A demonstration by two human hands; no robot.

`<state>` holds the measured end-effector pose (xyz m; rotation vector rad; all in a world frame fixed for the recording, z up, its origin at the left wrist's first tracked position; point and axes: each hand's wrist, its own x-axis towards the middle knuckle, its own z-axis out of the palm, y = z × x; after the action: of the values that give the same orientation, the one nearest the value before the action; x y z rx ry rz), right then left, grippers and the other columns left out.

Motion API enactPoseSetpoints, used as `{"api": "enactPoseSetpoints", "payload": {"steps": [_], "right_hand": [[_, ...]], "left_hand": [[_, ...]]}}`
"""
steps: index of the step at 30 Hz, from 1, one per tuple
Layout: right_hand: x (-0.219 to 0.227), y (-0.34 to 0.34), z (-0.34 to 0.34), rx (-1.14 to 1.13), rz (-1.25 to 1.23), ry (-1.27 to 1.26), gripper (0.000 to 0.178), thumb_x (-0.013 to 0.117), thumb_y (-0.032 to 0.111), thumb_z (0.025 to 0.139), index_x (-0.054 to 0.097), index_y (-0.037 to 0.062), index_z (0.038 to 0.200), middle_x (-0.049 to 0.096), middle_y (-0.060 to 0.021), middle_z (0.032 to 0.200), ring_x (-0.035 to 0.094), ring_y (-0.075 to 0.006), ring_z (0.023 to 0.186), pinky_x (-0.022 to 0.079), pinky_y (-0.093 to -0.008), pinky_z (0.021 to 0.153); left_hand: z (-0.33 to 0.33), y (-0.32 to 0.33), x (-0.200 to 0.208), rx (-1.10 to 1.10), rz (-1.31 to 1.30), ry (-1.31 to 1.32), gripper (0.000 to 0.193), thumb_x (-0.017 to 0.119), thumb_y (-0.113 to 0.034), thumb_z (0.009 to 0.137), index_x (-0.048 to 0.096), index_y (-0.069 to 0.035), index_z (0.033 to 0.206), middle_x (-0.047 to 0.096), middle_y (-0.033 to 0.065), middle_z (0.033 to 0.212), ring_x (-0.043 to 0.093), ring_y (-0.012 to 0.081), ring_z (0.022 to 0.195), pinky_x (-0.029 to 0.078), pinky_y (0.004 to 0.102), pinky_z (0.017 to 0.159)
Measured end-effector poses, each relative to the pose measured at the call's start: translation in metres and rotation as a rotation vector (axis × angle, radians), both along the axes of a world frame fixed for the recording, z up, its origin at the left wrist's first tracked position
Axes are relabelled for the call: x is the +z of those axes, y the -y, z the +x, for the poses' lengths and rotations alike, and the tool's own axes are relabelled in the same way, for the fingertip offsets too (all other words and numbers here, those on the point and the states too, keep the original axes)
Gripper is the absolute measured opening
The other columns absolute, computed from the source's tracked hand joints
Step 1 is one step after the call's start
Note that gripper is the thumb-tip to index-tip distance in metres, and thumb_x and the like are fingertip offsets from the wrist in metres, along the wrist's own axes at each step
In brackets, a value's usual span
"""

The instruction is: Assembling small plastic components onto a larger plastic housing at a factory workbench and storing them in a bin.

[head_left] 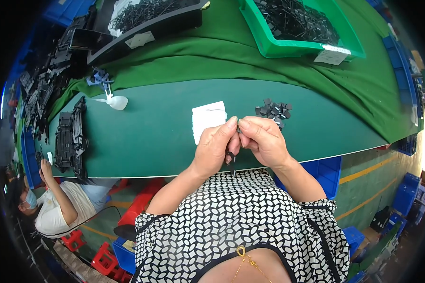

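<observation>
My left hand (213, 147) and my right hand (267, 140) meet above the near edge of the green table (146, 127), thumbs almost touching. Out of the left fingers hangs a slim black plastic part (231, 159); most of it is covered by the hand. The right thumb and fingers are pinched together at the meeting point, and what lies between them is hidden. Just beyond the left hand is a white sheet of paper (207, 117). A small pile of square black pieces (273, 110) lies past the right hand.
Farther back stand a green bin (269, 47) and a black bin (174, 22) of black parts on green cloth (198, 54). Long black assemblies (71, 139) and a white plastic bottle (117, 102) are at the left. A masked co-worker (63, 205) sits at lower left.
</observation>
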<state>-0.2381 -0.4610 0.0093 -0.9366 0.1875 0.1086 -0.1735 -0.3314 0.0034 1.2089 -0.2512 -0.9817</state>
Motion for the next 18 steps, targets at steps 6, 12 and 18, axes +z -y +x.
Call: {"api": "enactPoseSetpoints", "payload": {"steps": [6,12,18], "right_hand": [[-0.011,0.004,-0.004,-0.215,0.408,0.116,0.035,0.040,0.021,0.090,0.046,0.0036,0.061,0.037,-0.0015,0.050,0.031,-0.0105,0.046,0.026,-0.0253,0.045],[-0.005,0.002,-0.007,0.039,-0.073,-0.064,0.031,0.044,0.022,0.087,0.058,-0.0014,0.073,0.049,-0.0024,0.059,0.042,-0.0067,0.052,0.032,-0.0191,0.046],[-0.013,-0.003,-0.004,0.123,-0.286,-0.086,0.031,0.049,0.027,0.090,0.056,0.0040,0.070,0.048,0.0033,0.058,0.039,-0.0031,0.052,0.029,-0.0184,0.045]], "left_hand": [[0.022,0.001,0.002,0.297,-0.233,-0.212,0.046,0.032,-0.029,0.094,0.031,-0.012,0.051,0.031,0.0008,0.041,0.024,0.0090,0.034,0.022,0.0226,0.035],[0.027,0.003,0.011,0.133,0.155,0.155,0.049,0.039,-0.041,0.092,0.045,-0.007,0.057,0.040,-0.0022,0.052,0.036,0.0042,0.043,0.028,0.0186,0.039],[0.024,0.004,0.010,0.048,0.210,0.243,0.048,0.041,-0.043,0.091,0.047,-0.005,0.062,0.041,-0.0026,0.053,0.038,0.0042,0.045,0.032,0.0184,0.041]]}}
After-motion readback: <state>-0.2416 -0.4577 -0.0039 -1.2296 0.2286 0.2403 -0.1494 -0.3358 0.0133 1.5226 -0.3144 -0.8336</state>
